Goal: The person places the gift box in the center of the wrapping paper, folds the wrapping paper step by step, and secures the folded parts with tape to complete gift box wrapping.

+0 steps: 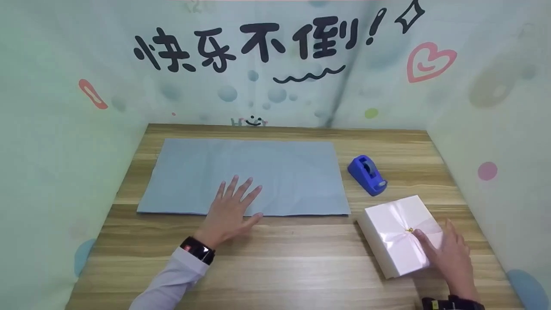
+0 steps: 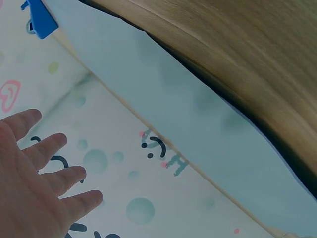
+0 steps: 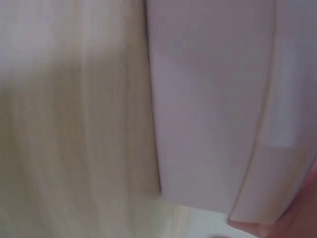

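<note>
A flat sheet of light blue wrapping paper point(image 1: 292, 176) lies on the wooden table, wider than it is deep. Over its front edge is my left hand point(image 1: 227, 217), fingers straight and spread; whether the palm touches the paper I cannot tell. At the front right sits a white gift box point(image 1: 387, 219), turned at an angle and tied with a pale pink ribbon and small gold knot. My right hand point(image 1: 452, 258) grips the box's right side, thumb on top near the knot. The right wrist view shows the box's side wall point(image 3: 208, 99) close up.
Behind the gift box stands a blue tape dispenser point(image 1: 368, 176), just right of the paper. Printed cloth walls point(image 1: 258, 86) enclose the wooden table point(image 1: 292, 267) at the back and both sides.
</note>
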`<state>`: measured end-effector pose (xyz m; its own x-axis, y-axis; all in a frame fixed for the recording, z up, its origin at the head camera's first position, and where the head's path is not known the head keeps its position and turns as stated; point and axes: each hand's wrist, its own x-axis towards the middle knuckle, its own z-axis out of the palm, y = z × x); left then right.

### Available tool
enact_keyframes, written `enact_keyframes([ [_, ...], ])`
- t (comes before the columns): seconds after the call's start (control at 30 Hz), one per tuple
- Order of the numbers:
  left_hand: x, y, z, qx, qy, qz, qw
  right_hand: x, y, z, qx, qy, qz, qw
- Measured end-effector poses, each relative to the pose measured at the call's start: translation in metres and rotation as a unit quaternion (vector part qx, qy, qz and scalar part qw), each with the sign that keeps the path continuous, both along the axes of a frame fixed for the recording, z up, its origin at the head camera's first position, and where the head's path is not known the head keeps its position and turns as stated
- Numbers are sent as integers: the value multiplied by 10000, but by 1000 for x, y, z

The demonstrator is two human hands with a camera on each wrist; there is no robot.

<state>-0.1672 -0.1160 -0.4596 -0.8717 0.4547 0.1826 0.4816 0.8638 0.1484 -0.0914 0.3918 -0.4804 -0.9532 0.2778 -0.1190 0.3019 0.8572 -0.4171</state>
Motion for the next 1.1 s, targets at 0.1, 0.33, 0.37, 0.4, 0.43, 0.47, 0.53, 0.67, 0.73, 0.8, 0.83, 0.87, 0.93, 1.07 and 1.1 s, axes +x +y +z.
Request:
enact_keyframes([
  [0.1,-1,1,0,-35,3,-5,10000,-2,4,4,-191,-474,-21,9987],
  [0.33,0,0,1,-26,36,-1,10000,-9,14,12,-214,-1082,129,9938],
  [0.37,0,0,0,-35,35,6,10000,-10,15,13,-175,-1099,178,9936],
  [0.4,0,0,0,-47,22,15,10000,-11,16,13,-130,-1120,234,9933],
  [0.43,0,0,0,-48,10,23,10000,-12,17,14,-100,-1157,281,9928],
  [0.47,0,0,0,-59,-5,29,10000,-13,17,14,-75,-1188,325,9924],
  [0.53,0,-1,-1,-41,-37,40,10000,-14,18,16,-57,-1205,386,9919],
  [0.67,0,-1,-1,-56,9,31,10000,-14,19,18,-169,-1160,381,9924],
  [0.73,0,-1,-2,-45,47,26,10000,-14,18,19,-205,-1147,372,9925],
  [0.8,-1,-1,-2,-37,64,19,10000,-14,18,20,-211,-1163,357,9924],
  [0.83,-1,-1,-2,-26,48,27,10000,-14,18,20,-182,-1189,354,9921],
  [0.87,-1,-1,-1,-16,38,35,10000,-14,18,20,-162,-1209,355,9919],
  [0.93,0,-1,0,-4,5,49,10000,-14,19,21,-128,-1256,343,9914],
  [1.07,-1,-1,1,-27,-8,60,10000,-15,19,22,-186,-1262,313,9913],
  [1.1,-1,-1,2,-22,2,59,10000,-15,19,23,-231,-1242,308,9915],
])
